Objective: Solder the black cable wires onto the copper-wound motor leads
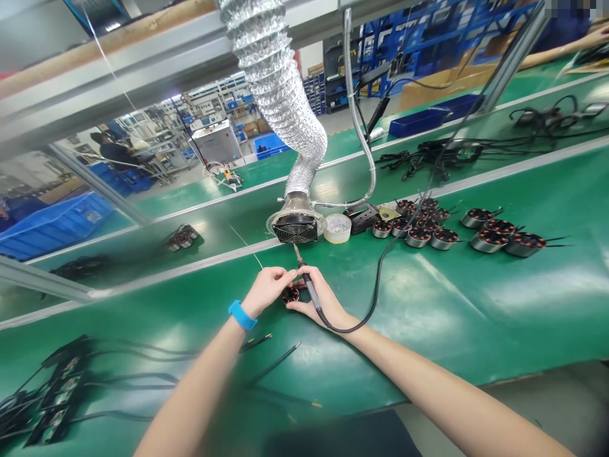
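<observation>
My right hand (323,298) is closed around a soldering iron (311,289), its tip pointing away from me toward the fan. The thumb and fingers of that hand also reach to a small round motor stator (290,295) with copper windings on the green bench. At the stator's left side, my left hand (269,289), with a blue band on the wrist, is closed in a pinch. A thin pale solder wire (257,259) runs down to it from the upper left. The fingers partly hide the stator, and the wire's end is not visible.
A fume fan (295,230) on a foil duct (285,89) stands just ahead, beside a round white tub (337,228). Several stators (419,236) sit at the right. Black cables (61,393) lie at the left front. The iron's cord (378,285) loops rightward.
</observation>
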Demonstrator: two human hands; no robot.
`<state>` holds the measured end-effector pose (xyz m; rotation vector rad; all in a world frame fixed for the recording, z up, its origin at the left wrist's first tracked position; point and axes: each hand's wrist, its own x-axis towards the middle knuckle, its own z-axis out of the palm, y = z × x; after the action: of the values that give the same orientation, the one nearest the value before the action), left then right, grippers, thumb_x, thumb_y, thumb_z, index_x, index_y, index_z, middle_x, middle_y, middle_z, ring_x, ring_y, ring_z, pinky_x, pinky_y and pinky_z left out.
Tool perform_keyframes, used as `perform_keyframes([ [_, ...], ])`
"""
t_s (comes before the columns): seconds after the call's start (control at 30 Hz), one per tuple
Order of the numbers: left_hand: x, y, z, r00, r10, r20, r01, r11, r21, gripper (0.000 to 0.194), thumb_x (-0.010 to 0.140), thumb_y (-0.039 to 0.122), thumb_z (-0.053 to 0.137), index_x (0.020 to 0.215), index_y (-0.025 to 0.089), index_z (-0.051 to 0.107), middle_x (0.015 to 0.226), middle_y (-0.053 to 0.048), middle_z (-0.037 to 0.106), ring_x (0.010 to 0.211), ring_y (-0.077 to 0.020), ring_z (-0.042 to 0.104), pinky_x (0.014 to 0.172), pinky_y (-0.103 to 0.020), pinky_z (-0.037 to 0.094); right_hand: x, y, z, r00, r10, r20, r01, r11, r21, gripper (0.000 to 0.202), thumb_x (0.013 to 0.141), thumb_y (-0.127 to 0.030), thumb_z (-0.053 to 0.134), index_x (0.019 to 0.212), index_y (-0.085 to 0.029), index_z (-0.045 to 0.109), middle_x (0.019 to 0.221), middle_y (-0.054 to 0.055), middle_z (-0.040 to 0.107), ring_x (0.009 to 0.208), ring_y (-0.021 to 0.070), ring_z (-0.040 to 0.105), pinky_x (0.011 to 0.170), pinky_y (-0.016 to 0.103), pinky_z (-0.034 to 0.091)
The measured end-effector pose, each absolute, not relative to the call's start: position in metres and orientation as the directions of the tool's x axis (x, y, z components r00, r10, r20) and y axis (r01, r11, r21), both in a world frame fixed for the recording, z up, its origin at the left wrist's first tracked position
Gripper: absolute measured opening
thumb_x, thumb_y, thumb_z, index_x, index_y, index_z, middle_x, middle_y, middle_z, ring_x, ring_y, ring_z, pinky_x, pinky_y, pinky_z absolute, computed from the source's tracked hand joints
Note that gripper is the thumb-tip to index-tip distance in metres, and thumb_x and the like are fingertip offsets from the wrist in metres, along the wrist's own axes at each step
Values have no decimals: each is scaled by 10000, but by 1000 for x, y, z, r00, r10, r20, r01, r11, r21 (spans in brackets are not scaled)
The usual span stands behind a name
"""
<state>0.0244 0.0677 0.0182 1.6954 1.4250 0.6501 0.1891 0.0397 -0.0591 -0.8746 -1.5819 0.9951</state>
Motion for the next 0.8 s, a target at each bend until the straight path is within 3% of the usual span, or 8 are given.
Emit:
perform_keyframes([
  [0.2,30,75,22,276,919,-283,540,95,836,540,773,650,615,606,136,623,521,27,502,495,-86,356,507,-243,246,189,39,-57,-197,914,354,7,363,-932,671,686,-218,848,1190,-268,409,1104,22,558,913,185,673,885,393,570],
  [0.4,30,75,19,324,892,-316,513,115,851,519,735,633,662,645,122,661,628,-32,635,559,-111,486,543,-238,338,189,41,-63,-177,920,349,22,358,-933,703,665,-218,862,1191,-272,398,1068,10,558,878,181,675,858,387,577],
  [0.63,17,75,20,361,850,-384,453,201,869,368,744,482,690,735,114,684,571,35,532,440,-43,229,457,-244,113,189,42,-66,-201,919,340,-5,346,-938,707,681,-235,854,1211,-278,387,1118,19,530,900,181,699,860,394,589],
  [0.8,6,70,0,414,861,-295,262,197,945,442,732,564,729,791,131,665,695,26,548,468,-33,220,471,-247,116,189,44,-68,-199,919,340,-9,345,-939,700,673,-209,854,1202,-281,401,1128,16,523,894,171,693,853,385,596],
])
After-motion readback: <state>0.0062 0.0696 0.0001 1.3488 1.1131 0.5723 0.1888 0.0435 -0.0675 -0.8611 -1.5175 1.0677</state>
